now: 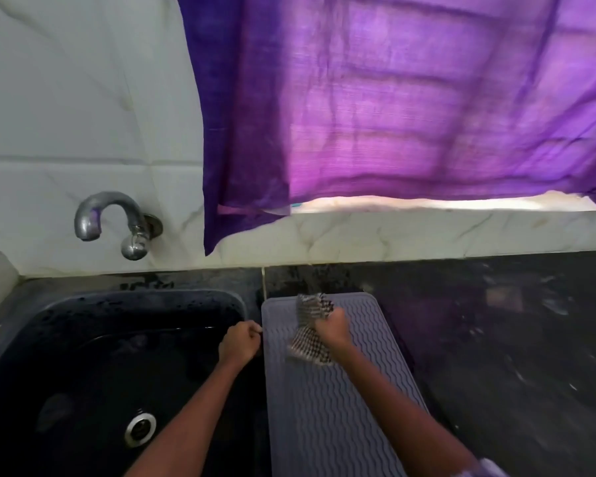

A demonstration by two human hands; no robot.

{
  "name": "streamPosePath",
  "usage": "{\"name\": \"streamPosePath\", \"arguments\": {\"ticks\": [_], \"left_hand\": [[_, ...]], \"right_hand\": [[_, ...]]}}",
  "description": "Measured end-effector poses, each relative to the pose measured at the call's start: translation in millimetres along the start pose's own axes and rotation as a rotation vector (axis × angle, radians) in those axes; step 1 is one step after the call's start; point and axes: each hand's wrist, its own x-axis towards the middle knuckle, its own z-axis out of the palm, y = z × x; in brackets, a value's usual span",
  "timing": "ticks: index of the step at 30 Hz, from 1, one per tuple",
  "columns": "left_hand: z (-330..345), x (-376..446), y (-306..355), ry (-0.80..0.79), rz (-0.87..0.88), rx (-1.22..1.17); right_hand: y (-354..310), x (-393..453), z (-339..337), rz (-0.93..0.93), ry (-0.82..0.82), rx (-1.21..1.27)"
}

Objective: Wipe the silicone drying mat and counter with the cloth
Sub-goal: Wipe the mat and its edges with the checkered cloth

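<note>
1. The silicone drying mat (338,390), pale lilac with wavy ridges, lies flat on the dark counter (496,339), its long left edge running just beside the sink (83,356)
2. The right hand (332,327) is closed into a fist over the far half of the mat, with the checked cloth (310,325) bunched inside its curled fingers
3. One part of the cloth sticks up and away from the fist towards the mat's far edge; the other part hangs out below and to the left of the hand, resting on the ridges
4. The cloth lies wholly within the mat's outline, nearer its left edge than its right
5. The left hand (240,342) is curled, its fingertips pinching the mat's left rim where it meets the sink's near corner
6. The two hands are near each other, with the left strip of mat between them
7. The counter to the right of the mat is black, streaked and glossy
8. A metal tap (117,222) juts from the marbled wall tiles (66,115) above the sink, and a purple curtain (393,105) hangs over the window beyond the mat
</note>
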Motion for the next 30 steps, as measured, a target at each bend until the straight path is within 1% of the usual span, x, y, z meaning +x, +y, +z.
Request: {"name": "streamPosePath", "arguments": {"ticks": [2,3,4,6,8,10,11,12,15,18,22,24,30], "left_hand": [[-5.5,11.1,0.2,0.052,0.068,0.098],[-6.3,17.8,0.4,0.053,0.1,0.127],[-5.8,24.7,-0.4,0.036,0.123,0.157],[-4.8,36.8,-0.7,-0.03,0.152,0.255],[-2.6,46.7,1.4,-0.078,0.167,0.34],[1.0,54.8,4.5,-0.103,0.18,0.377],[2.6,58.2,5.7,-0.109,0.187,0.398],[4.1,61.6,6.4,-0.115,0.193,0.422],[8.6,66.8,7.1,-0.138,0.184,0.455],[10.8,68.7,7.0,-0.161,0.152,0.471],[8.9,71.3,8.5,-0.194,0.144,0.596],[9.9,70.7,10.1,-0.197,0.137,0.623],[10.7,65.6,13.9,-0.19,0.121,0.629]], "right_hand": [[-12.2,19.8,-11.5,-0.22,0.198,-0.341],[-16.7,30.3,-13.0,-0.306,0.245,-0.481],[-19.2,40.2,-10.9,-0.377,0.254,-0.579],[-19.4,57.7,5.1,-0.484,0.169,-0.666],[-12.0,63.9,35.3,-0.54,0.011,-0.742],[1.6,61.2,68.7,-0.574,-0.142,-0.916],[7.6,59.2,80.6,-0.588,-0.173,-0.997],[11.9,58.7,88.6,-0.596,-0.166,-1.041],[12.2,64.7,93.9,-0.615,-0.134,-1.062],[6.1,68.2,88.4,-0.618,-0.139,-1.009],[7.3,66.2,74.2,-0.661,-0.166,-0.935],[9.3,62.3,68.1,-0.684,-0.172,-0.924],[29.6,34.7,54.9,-0.72,-0.274,-0.978]]}}
